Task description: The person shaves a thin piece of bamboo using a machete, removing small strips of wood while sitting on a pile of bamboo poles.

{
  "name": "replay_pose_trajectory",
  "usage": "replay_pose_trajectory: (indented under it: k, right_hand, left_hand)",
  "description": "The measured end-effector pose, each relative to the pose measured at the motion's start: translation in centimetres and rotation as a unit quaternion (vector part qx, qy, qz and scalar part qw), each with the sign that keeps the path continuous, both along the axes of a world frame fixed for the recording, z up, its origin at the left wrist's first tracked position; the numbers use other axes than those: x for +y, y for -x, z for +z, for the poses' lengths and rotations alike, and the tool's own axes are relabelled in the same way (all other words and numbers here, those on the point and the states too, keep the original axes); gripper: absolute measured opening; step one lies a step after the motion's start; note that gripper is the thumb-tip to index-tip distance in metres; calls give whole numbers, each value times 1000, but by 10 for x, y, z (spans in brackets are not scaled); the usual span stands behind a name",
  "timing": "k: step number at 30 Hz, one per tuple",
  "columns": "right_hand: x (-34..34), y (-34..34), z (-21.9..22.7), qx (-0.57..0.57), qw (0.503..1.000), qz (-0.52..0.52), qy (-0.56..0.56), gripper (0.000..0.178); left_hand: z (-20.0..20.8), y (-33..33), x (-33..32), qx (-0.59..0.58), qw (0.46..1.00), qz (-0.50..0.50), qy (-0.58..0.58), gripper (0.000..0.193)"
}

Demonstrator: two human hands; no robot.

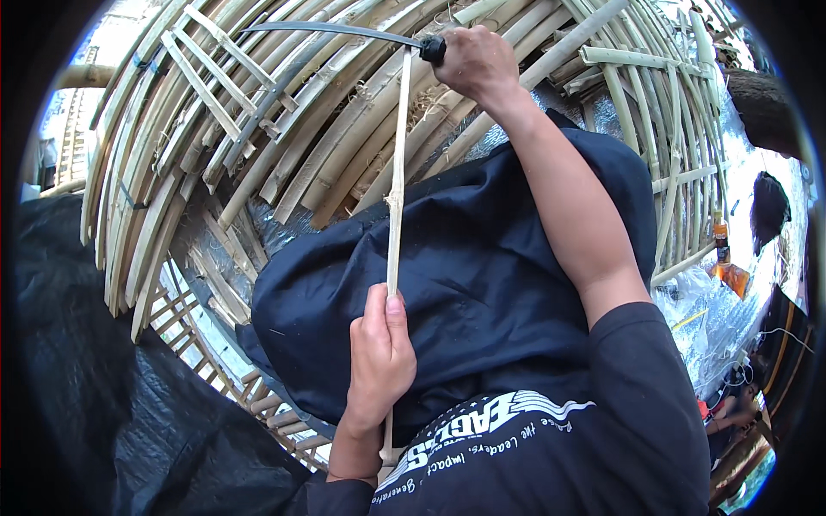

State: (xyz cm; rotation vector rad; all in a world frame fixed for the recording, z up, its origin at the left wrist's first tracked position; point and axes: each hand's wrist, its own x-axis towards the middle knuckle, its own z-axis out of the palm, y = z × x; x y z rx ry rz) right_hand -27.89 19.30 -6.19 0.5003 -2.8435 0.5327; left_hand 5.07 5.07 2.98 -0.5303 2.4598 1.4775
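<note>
My left hand (382, 353) is closed round a slim pale bamboo strip (397, 189), thumb lying along it. The strip stretches from by my waist, over the dark cloth (482, 249) on my lap, to the far end of my reach. My right hand (478, 62) grips the black handle of a long, curved knife (335, 31). Its narrow dark blade points left across the upper end of the strip, close to the handle. Whether the edge touches the strip I cannot tell.
Many split bamboo pieces (344, 146) lie heaped ahead and to the left, with a small bamboo frame (219, 64) on top. A bamboo rack (658, 112) stands at the right. Beyond it are a bottle with amber liquid (731, 277) and a person. Black sheeting (129, 404) covers the left.
</note>
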Motion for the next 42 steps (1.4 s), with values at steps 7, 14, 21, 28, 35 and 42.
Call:
replay_pose_trajectory:
  k: [7, 14, 21, 28, 35, 42]
  right_hand:
    - [-43, -68, 6, -89, 986, 94, 102, 25]
    - [-28, -63, 11, -156, 969, 32, 190, 28]
    - [-37, -97, 31, -60, 924, 144, 348, 22]
    - [-44, -130, 43, -54, 931, 243, 267, 14]
    - [-42, -137, 42, -25, 930, 293, 219, 15]
    - [-45, -138, 27, 40, 931, 303, 201, 20]
  left_hand:
    - [25, -13, -16, 93, 993, 67, -25, 27]
    - [24, -59, -2, 104, 968, 146, -173, 29]
    - [2, -66, 5, 57, 965, 215, -139, 22]
    - [-2, -57, 11, 67, 983, 165, -50, 22]
    - [-7, -52, 26, 76, 982, 162, -62, 24]
    - [-3, -61, 30, 76, 982, 157, -74, 25]
